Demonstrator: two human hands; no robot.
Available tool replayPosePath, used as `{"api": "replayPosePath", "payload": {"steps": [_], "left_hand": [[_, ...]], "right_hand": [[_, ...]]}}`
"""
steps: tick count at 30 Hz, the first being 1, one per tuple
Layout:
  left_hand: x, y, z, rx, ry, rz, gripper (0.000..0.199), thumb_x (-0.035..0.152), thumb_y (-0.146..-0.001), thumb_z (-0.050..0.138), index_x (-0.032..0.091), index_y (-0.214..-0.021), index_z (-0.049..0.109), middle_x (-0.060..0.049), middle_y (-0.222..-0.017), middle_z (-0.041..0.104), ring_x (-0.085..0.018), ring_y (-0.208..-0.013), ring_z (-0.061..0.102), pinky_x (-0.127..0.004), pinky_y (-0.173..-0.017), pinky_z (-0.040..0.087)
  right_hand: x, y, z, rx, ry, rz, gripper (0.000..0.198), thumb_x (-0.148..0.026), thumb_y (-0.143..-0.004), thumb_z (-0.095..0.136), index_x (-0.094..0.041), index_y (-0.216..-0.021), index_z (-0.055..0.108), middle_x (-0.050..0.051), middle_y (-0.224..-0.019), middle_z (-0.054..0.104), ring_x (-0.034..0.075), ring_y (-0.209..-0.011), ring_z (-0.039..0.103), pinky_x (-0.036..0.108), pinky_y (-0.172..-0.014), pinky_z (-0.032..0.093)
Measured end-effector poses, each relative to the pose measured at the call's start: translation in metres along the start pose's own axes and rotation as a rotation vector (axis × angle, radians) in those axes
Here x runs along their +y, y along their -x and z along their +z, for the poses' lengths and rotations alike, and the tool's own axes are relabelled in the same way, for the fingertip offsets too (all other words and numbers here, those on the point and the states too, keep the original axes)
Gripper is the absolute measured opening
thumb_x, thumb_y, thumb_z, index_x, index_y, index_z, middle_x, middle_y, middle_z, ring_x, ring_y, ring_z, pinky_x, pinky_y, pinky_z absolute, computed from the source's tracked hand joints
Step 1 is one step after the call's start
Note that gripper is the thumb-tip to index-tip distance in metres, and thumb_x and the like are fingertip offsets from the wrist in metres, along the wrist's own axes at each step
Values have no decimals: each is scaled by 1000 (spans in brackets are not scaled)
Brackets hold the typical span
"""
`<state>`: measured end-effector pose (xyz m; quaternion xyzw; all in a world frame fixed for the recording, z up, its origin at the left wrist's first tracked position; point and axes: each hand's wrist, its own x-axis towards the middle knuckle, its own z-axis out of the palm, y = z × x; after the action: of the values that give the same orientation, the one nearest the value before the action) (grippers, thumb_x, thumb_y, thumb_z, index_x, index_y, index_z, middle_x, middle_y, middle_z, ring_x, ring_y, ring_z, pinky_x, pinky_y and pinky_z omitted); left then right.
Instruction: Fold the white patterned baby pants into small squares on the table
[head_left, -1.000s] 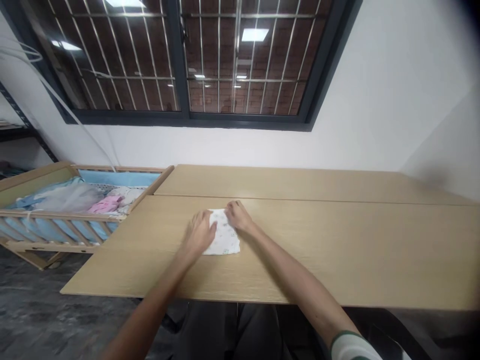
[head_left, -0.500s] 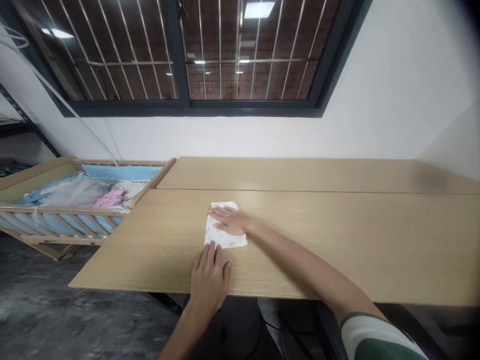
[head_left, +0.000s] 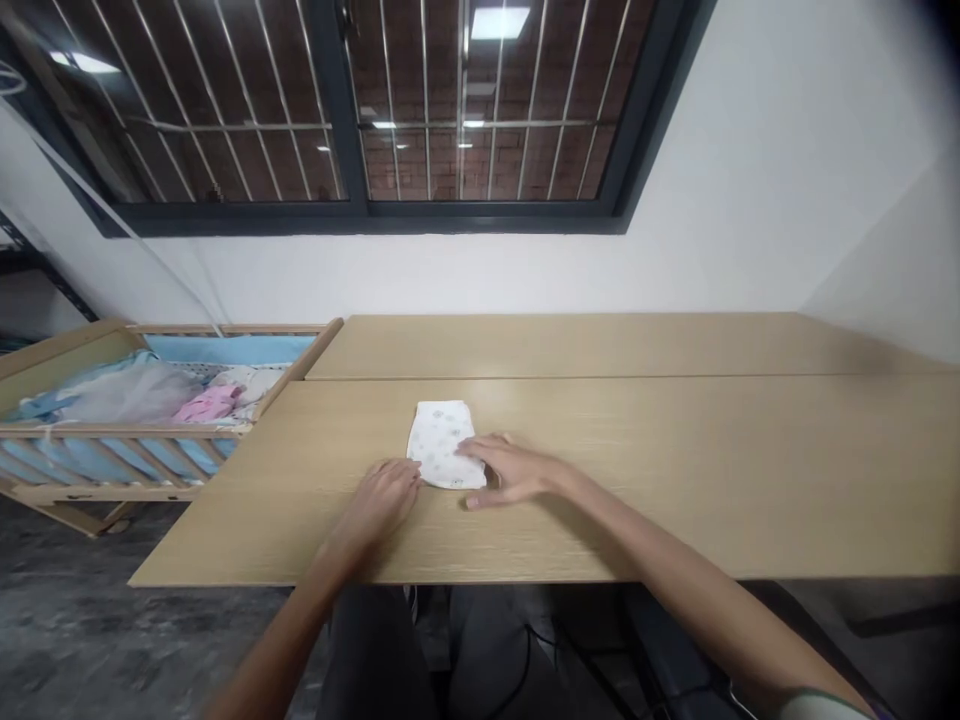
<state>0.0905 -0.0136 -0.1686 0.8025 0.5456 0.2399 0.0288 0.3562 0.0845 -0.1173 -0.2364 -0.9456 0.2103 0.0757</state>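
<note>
A small white folded cloth [head_left: 441, 440] with a sparse pale print lies flat on the light wooden table [head_left: 675, 480]. At its lower left corner rests my left hand [head_left: 384, 495], palm down, its fingers close together and the tips touching the edge; the thumb is hidden. My right hand [head_left: 511, 468] is over the cloth's right edge, the fingertips on the fabric. Its thumb is spread away, below the cloth's lower right corner. Neither hand visibly grips the cloth.
A wooden crib [head_left: 172, 430] with blue lining, pink and white fabric inside, stands at the table's left. A second wooden board [head_left: 562, 345] runs along the wall behind. Above is a barred window [head_left: 480, 210]. Cables [head_left: 525, 665] hang below the front edge.
My right hand has slid from the cloth's middle to its right edge, thumb spread out. My left hand has shifted left to the lower left corner. The view has turned slightly right.
</note>
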Motion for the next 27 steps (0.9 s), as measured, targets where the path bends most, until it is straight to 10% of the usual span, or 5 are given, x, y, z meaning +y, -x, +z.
{"api": "replayPosePath", "payload": {"steps": [11, 16, 20, 27], "left_hand": [[-18, -62, -2, 19, 629, -262, 41, 38, -91, 60, 16, -124, 49, -12, -121, 69, -21, -104, 69, -33, -88, 57], [-24, -81, 19, 122, 421, -408, 51, 29, -91, 59, 9, -134, 40, -16, -105, 71, -27, -97, 69, -46, -89, 55], [-12, -82, 27, 226, 242, -396, 52, 32, -94, 55, 8, -139, 42, -26, -138, 54, -37, -135, 48, -58, -113, 35], [2, -87, 63, 0, -84, -104, 74, 57, -103, 20, 7, -158, 17, -19, -164, 24, -28, -154, 19, -47, -124, 22]], "right_hand": [[43, -24, 17, 350, -235, 286, 29, -48, -98, 47, -20, -99, 57, 2, -79, 62, 19, -73, 58, 29, -65, 47], [58, -44, 30, 547, -248, 452, 31, -38, -93, 55, -18, -116, 49, 6, -93, 64, 22, -84, 61, 34, -76, 52], [50, -47, 36, 737, -68, 464, 46, -36, -92, 56, -14, -131, 47, 19, -129, 56, 28, -116, 58, 42, -100, 49], [36, -44, 41, 309, 195, 54, 58, -36, -101, 39, -14, -155, 37, 14, -162, 34, 27, -151, 26, 47, -124, 19]]}}
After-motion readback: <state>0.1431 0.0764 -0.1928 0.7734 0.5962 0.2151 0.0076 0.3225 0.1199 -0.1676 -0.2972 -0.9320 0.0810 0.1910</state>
